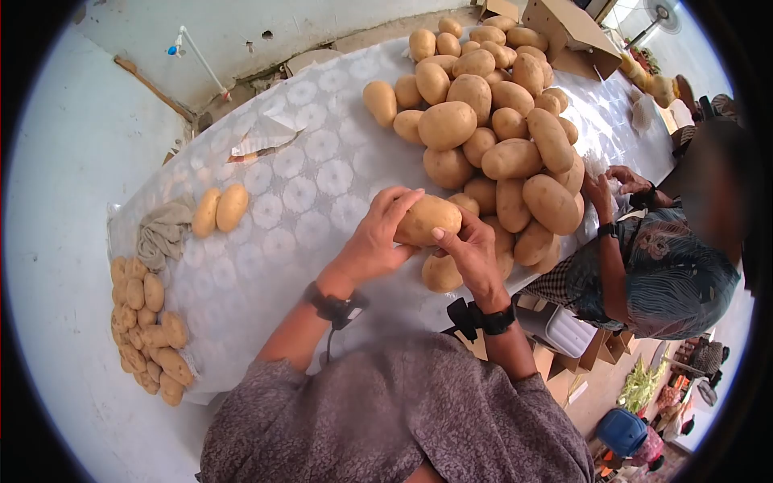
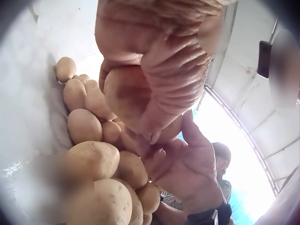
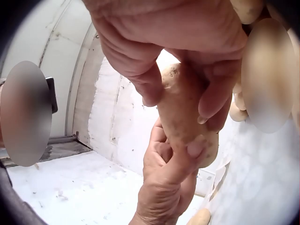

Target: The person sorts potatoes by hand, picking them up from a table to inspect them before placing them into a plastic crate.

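One large potato (image 1: 429, 221) is held between both hands above the table, in front of the big potato pile (image 1: 483, 153). My left hand (image 1: 382, 229) grips its left end, fingers over the far side and thumb on the near side. At the other end my right hand (image 1: 475, 251) holds it, with the thumb lying on top. From the right wrist view, the potato (image 3: 180, 112) stands lengthwise between the fingers of both hands and shows small dark specks. In the left wrist view the left hand (image 2: 164, 70) covers much of it.
A patterned plastic sheet (image 1: 266, 241) covers the table. Two potatoes (image 1: 220, 210) lie beside a grey cloth (image 1: 163, 232), with a smaller potato heap (image 1: 149, 322) at the left edge. A cardboard box (image 1: 572, 36) stands at the back. Another person (image 1: 644, 266) works on the right.
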{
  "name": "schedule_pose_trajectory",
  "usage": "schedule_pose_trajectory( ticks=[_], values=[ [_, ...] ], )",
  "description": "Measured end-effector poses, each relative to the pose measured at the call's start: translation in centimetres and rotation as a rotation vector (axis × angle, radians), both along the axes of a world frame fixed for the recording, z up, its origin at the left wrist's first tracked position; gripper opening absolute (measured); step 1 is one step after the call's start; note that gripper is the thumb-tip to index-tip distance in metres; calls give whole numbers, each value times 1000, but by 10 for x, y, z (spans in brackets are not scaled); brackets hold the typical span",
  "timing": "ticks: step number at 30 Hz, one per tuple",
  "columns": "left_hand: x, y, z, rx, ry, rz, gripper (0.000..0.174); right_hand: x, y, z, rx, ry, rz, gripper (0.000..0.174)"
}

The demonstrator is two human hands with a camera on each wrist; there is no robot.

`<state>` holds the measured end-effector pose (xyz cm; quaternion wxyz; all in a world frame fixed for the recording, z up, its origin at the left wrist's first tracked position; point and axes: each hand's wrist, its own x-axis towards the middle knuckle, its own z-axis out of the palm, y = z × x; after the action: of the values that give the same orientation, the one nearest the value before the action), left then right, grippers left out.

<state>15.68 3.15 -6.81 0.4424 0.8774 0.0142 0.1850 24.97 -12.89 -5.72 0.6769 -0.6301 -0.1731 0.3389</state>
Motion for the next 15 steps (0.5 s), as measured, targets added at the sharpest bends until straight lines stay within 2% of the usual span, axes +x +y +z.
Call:
schedule_pose_trajectory(
  ticks=[4,6,15],
  values=[
    [14,4,-20,-46,11,32,83,6,3,-4,-55,-73,-58,42],
    [19,4,-27,-119,27,59,77,8,2,-9,-53,-60,-88,41],
    [39,7,-69,-115,112,193,77,13,-20,-16,-128,-40,-128,42]
  ],
)
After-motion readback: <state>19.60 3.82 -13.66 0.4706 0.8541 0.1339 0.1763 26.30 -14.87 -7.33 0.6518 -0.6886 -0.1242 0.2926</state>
